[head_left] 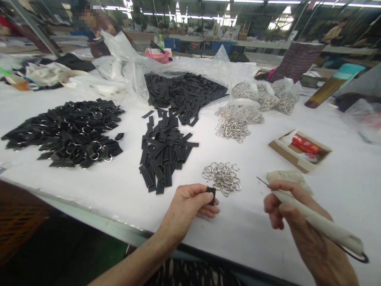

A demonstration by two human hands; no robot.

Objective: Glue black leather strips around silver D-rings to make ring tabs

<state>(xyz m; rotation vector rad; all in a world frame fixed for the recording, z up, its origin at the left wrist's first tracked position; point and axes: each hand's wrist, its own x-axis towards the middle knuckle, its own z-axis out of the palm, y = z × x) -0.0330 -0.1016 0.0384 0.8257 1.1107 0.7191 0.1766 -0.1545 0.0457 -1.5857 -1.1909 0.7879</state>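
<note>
My left hand (198, 200) pinches a short black strap piece (211, 195), folded over, between thumb and fingers. Whether a ring sits in its fold I cannot tell. Just beyond it lies a small heap of silver D-shaped rings (222, 177). To the right, my right hand (293, 210) is closed round a slim tool (321, 224) with a pale wrapped handle and a thin dark tip pointing left. Behind that tip rests a whitish lump (288, 178). Loose black strap pieces (163, 155) are piled ahead of my left hand.
Finished-looking black tabs with rings (71, 131) form a big pile at left. More black strips (184, 89) spill from a plastic bag. Bagged rings (264, 95), a cardboard box (299, 151) and a bottle (335, 85) stand right. The table edge (131, 232) runs near me; people work behind.
</note>
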